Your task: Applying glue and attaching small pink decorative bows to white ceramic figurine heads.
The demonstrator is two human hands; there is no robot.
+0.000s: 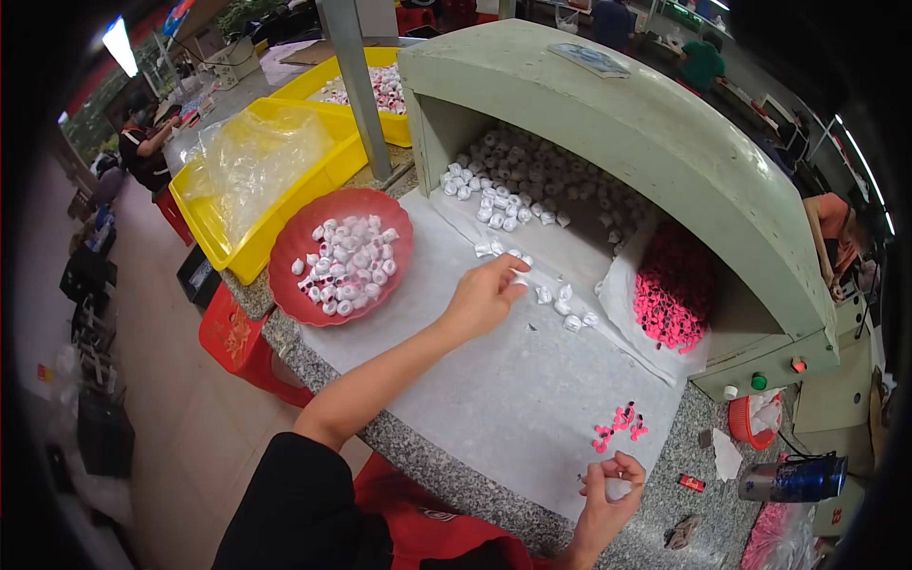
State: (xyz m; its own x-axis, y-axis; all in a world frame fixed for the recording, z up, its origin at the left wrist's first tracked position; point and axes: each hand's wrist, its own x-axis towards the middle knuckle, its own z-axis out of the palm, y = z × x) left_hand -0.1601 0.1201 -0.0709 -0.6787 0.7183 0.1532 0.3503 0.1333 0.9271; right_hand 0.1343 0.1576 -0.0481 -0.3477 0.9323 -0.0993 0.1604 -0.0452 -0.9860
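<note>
My right hand (606, 513) pinches a white piece (618, 489); left hand (478, 302), I can't tell.
Loose white pieces (562, 307) just right of it could scatter if I brush sideways.

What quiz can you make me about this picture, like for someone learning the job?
1. What is the right hand holding?
2. True or false: the red bowl sits to the left of the left hand.
3. Fill in the gap: the nearer yellow tub holds crumpled clear ____.

Key: 1. A white piece. 2. True. 3. Plastic.
</note>
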